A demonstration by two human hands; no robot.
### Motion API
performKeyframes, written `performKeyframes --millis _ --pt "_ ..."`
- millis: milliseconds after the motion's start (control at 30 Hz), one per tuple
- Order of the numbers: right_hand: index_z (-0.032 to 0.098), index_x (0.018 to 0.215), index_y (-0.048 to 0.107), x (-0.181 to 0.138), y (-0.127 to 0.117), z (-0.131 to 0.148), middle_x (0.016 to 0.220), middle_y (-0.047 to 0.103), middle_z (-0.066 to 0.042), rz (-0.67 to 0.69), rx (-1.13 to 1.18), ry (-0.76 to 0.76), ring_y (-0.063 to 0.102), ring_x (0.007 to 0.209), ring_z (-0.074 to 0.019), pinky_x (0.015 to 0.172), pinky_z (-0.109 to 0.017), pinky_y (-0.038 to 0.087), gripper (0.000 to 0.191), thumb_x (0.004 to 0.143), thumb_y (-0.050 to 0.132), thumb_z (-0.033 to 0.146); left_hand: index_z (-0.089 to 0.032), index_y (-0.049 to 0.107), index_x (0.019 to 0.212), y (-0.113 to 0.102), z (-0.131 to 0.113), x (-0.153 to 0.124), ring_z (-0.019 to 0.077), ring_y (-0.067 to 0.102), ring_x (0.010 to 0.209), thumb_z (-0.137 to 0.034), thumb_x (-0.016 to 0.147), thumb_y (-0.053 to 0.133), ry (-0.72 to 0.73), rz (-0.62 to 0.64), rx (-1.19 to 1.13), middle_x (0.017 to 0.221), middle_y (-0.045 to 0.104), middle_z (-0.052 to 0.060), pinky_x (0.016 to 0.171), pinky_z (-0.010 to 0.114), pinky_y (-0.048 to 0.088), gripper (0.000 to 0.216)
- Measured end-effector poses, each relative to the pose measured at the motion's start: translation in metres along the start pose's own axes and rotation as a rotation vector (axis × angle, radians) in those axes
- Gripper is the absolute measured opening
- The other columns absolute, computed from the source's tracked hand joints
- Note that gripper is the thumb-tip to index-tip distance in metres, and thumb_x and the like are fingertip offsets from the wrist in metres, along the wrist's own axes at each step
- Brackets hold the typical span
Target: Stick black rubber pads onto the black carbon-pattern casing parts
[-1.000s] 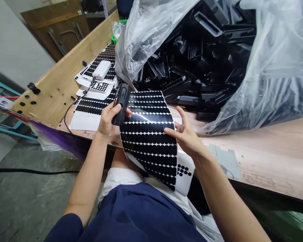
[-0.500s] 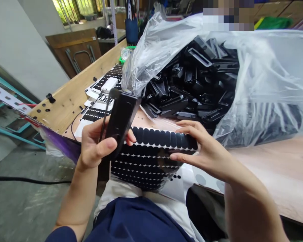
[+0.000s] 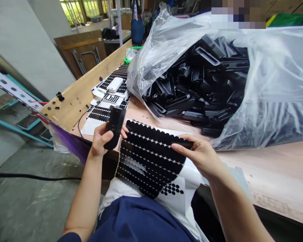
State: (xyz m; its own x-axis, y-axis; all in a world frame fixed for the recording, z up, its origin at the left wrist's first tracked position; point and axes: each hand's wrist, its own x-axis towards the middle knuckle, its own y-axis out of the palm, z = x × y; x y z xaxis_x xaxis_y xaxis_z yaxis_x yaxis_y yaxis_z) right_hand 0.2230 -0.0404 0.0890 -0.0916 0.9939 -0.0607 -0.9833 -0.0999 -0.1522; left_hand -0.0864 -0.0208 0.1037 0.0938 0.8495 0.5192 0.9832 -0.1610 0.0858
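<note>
My left hand (image 3: pixel 102 138) is closed around a long black plastic part (image 3: pixel 115 126), held tilted over the table's front edge. Between the thumb and fingers of my right hand (image 3: pixel 198 148) is the upper right corner of a sheet of black round stickers (image 3: pixel 151 156). The sheet slopes down from the table edge to my lap, and the fingertips of my left hand are close to its upper left corner. Under its lower right part lies a white sheet with loose black dots (image 3: pixel 172 189). Beyond my hands, a large clear plastic bag (image 3: pixel 267 87) lies open, full of similar black parts (image 3: pixel 187 90).
More sticker sheets (image 3: pixel 99 113) lie on the table's left side, with a white box-shaped device (image 3: pixel 114 84) and its cable on them. A green basket (image 3: pixel 133 53) stands farther back. A wooden board (image 3: pixel 75 85) edges the table's left side. A person, blurred out, is behind the bag.
My left hand has lowered the black part and tilted it away. My right hand has moved slightly down on the sheet's corner, and the sheet now lies flatter, showing more sticker rows. The view has shifted slightly.
</note>
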Motion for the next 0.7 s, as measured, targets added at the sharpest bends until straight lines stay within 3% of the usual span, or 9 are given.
performKeyframes --millis 67,167,267,333,433,533,600,700 --pt "0.019 0.093 0.077 0.000 0.000 -0.005 0.083 0.079 -0.007 -0.046 -0.002 0.030 0.072 0.074 -0.0245 0.065 -0.036 0.059 0.058 0.062 0.091 0.065 -0.017 0.080 0.081 0.005 0.003 -0.001 0.0278 0.073 0.075 -0.052 0.087 0.071 -0.054 0.028 0.001 0.078 0.078 0.012 0.075 0.042 0.059 0.037" --pt "0.021 0.109 0.077 -0.003 -0.001 -0.016 0.090 0.080 -0.008 -0.090 -0.039 0.035 0.074 0.082 -0.0272 0.070 -0.038 0.061 0.062 0.071 0.085 0.069 -0.016 0.080 0.081 0.015 0.007 -0.003 0.0222 0.070 0.067 -0.053 0.085 0.074 -0.099 -0.121 0.018 0.077 0.077 0.010 0.066 0.034 0.056 0.037" --pt "0.025 0.138 0.065 -0.018 -0.009 -0.031 0.103 0.081 -0.009 -0.031 0.028 0.052 0.078 0.095 -0.0278 0.079 -0.041 0.063 0.068 0.096 0.050 0.076 -0.017 0.077 0.075 0.016 0.008 -0.006 0.0179 0.067 0.059 -0.050 0.081 0.076 -0.084 -0.362 -0.002 0.070 0.075 0.007 0.057 0.029 0.052 0.034" --pt "0.024 0.135 0.065 -0.035 -0.014 -0.042 0.105 0.082 -0.011 0.026 -0.060 0.060 0.078 0.096 -0.0283 0.079 -0.043 0.063 0.068 0.102 0.032 0.074 -0.016 0.074 0.072 0.007 0.009 -0.008 0.0150 0.062 0.051 -0.051 0.077 0.075 -0.084 -0.514 -0.010 0.065 0.073 0.006 0.048 0.025 0.045 0.035" --pt "0.024 0.117 0.073 -0.070 -0.011 -0.060 0.103 0.081 -0.012 0.131 -0.596 -0.006 0.077 0.092 -0.0313 0.077 -0.045 0.060 0.050 0.103 0.046 0.063 -0.017 0.066 0.068 -0.013 0.007 -0.013 0.0111 0.051 0.046 -0.056 0.080 0.062 -0.063 -0.759 -0.032 0.058 0.064 0.003 0.039 0.023 0.030 0.041" --pt "0.021 0.123 0.071 -0.101 0.007 -0.080 0.111 0.079 -0.014 0.231 -1.089 -0.189 0.072 0.101 -0.0342 0.081 -0.045 0.057 0.033 0.100 0.060 0.043 -0.018 0.056 0.067 -0.029 0.000 -0.018 0.0102 0.051 0.053 -0.053 0.083 0.055 0.034 -0.842 -0.089 0.060 0.055 -0.001 0.046 0.021 0.035 0.038" --pt "0.019 0.127 0.069 -0.115 0.022 -0.095 0.108 0.077 -0.014 0.261 -1.253 -0.237 0.068 0.100 -0.0343 0.081 -0.044 0.055 0.034 0.096 0.066 0.032 -0.019 0.053 0.065 -0.034 -0.005 -0.021 0.0100 0.050 0.055 -0.055 0.083 0.056 0.047 -0.830 -0.127 0.061 0.049 -0.002 0.049 0.020 0.039 0.040" --pt "0.018 0.115 0.072 -0.125 0.039 -0.115 0.106 0.074 -0.015 0.255 -1.321 -0.210 0.065 0.099 -0.0354 0.085 -0.046 0.054 0.028 0.090 0.073 0.030 -0.019 0.052 0.064 -0.037 -0.013 -0.026 0.0093 0.043 0.049 -0.058 0.083 0.056 -0.028 -0.905 -0.151 0.057 0.047 -0.002 0.043 0.020 0.037 0.044"
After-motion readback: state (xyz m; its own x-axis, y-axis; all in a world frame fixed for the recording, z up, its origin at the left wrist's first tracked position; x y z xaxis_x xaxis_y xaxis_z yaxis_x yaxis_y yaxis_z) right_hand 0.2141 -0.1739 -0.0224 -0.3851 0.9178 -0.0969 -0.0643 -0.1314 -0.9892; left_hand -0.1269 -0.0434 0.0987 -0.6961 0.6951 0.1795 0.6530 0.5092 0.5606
